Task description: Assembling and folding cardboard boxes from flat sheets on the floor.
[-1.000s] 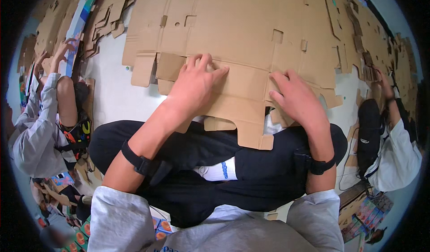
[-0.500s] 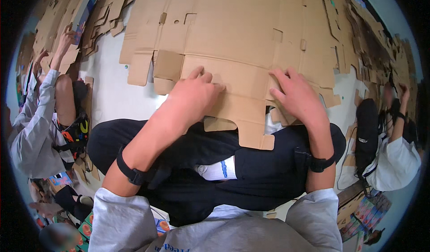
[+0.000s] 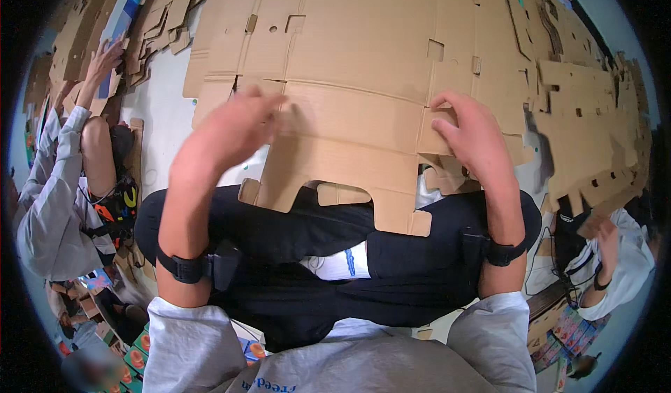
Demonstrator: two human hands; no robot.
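A large flat brown cardboard box blank [image 3: 363, 36] lies in front of me, its near flap [image 3: 349, 162] reaching over my crossed legs. My left hand [image 3: 241, 124] is over the flap's left end, blurred, with fingers stretched out and apart. Beneath its fingertips runs the crease near the left corner. At the right corner my right hand [image 3: 475, 131] touches a small side flap [image 3: 435, 138]; its index finger and thumb are curved and apart. The near edge of the blank has rounded cutouts and a tab [image 3: 419, 223] resting against my dark trousers.
More cardboard blanks [image 3: 168, 15] are piled at the far left. To the right, a co-worker [image 3: 608, 267] has a cardboard piece [image 3: 594, 141] standing before them. Another co-worker [image 3: 52, 197] reaches out at the left. Coloured boxes [image 3: 576, 333] lie at the lower right.
My left hand has moved left, and the left corner flap, folded over before, is now spread down toward me. The right hand has shifted slightly. A cardboard piece has come up at the right co-worker.
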